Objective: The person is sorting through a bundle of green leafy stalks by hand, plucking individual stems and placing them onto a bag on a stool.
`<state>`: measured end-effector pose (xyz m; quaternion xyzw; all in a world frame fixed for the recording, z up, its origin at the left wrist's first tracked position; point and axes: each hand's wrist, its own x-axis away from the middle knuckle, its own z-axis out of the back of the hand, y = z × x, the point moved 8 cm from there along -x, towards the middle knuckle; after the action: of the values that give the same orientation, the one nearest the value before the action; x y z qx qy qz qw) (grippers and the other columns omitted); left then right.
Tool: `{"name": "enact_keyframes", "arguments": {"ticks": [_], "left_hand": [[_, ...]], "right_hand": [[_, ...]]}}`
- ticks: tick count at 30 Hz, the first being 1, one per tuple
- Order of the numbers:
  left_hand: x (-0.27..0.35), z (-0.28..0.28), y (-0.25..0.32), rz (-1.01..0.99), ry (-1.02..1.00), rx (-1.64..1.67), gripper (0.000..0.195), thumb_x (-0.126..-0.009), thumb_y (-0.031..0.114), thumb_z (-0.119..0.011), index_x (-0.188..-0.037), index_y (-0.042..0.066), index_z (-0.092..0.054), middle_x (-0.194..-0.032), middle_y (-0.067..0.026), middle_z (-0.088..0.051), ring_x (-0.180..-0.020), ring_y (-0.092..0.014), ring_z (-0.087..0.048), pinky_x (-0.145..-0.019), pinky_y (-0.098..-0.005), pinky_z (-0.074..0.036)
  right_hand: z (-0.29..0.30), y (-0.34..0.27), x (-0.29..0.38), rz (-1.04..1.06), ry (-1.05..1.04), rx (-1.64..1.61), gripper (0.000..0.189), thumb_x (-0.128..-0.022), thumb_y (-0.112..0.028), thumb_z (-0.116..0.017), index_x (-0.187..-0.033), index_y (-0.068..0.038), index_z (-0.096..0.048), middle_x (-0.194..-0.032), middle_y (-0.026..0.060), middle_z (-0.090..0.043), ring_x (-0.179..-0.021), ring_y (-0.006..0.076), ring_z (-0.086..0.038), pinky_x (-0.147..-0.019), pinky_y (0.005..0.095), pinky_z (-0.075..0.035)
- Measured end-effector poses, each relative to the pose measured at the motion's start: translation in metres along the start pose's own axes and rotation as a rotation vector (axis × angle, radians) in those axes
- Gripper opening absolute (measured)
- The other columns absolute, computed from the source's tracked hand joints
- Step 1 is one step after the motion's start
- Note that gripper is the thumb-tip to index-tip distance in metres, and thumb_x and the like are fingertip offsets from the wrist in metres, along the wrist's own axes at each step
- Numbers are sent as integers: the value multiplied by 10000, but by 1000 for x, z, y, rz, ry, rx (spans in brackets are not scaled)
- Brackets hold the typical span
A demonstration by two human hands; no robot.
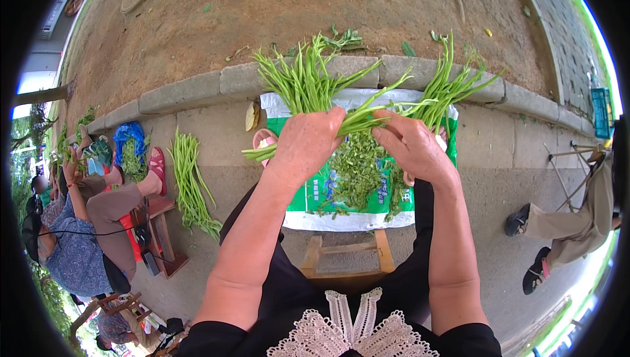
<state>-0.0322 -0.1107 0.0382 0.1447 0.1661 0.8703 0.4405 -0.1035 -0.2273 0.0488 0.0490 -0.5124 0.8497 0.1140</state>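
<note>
My left hand (307, 143) is closed around a small bunch of long green stems (261, 152), whose cut ends stick out to its left. At the bunch's other end, the thumb and fingertips of my right hand (411, 143) pinch a stem tip. Beneath both hands lies a green and white plastic sack (302, 199), spread flat, with a heap of torn green leaves (362, 170) on it. A thick pile of stems (307, 79) rests at the sack's far left edge, against the kerb. Another pile (445, 91) lies at its far right edge.
A stone kerb (182, 93) runs across, with bare soil behind. More stems (189, 175) lie on the pavement at left, near a seated person (81, 258) and a blue bag (129, 135). At right are another person's legs (571, 214) and a folding stool (566, 160).
</note>
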Motion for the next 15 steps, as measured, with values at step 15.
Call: {"name": "enact_keyframes", "arguments": {"ticks": [15], "left_hand": [[2,-8,-2,57,-104,-141,280,-673,125,-685,-877,67,-504,-729,-125,-609,-704,-331,-607,-592,-425,-472]], "right_hand": [[-24,-9,8,94,-54,535,176,-792,-193,-516,-765,-61,-630,-614,164,-585,-576,348,-585,-571,452,-457]]}}
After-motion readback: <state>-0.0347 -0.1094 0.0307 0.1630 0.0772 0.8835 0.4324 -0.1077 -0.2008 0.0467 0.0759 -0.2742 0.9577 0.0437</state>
